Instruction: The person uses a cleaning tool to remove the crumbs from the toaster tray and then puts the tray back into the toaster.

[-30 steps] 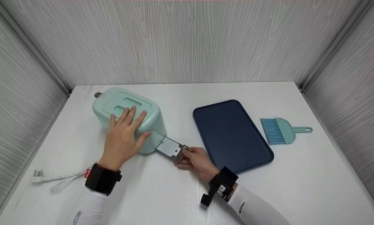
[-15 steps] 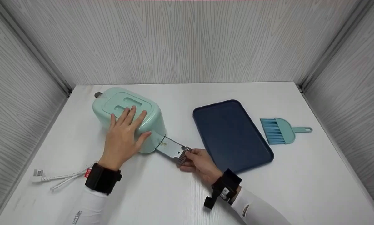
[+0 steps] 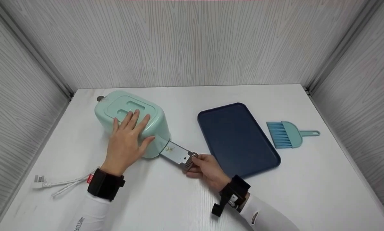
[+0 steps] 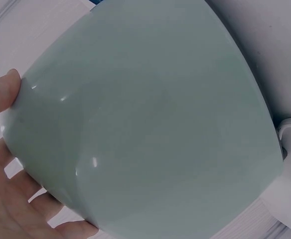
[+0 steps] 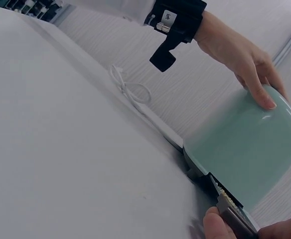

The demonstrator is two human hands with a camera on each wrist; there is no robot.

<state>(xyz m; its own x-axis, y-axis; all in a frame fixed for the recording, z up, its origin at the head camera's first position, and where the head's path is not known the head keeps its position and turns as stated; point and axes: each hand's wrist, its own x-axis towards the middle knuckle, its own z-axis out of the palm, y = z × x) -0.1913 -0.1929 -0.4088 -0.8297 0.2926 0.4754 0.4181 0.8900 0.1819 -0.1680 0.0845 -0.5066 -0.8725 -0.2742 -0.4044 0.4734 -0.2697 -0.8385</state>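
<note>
A mint-green toaster stands at the left of the white table, two slots showing on top. My left hand rests on it, fingers spread over the top and thumb along the near side. From the toaster's lower right end sticks out a flat metal crumb tray with some crumbs on it. The right hand pinches the tray's slotted outer end between thumb and fingers. In the right wrist view the crumb tray comes out of a dark opening low on the toaster. Its inner end is hidden inside.
A navy serving tray lies right of the crumb tray, close by the right hand. Further right is a small blue-green hand brush. The toaster's white power cord with its plug lies at the left. Pale wood-grain panels stand around the table.
My right hand has moved slightly right and toward me, drawing the crumb tray further out, and the crumbs on it have come into view. The left hand stays on the toaster.
</note>
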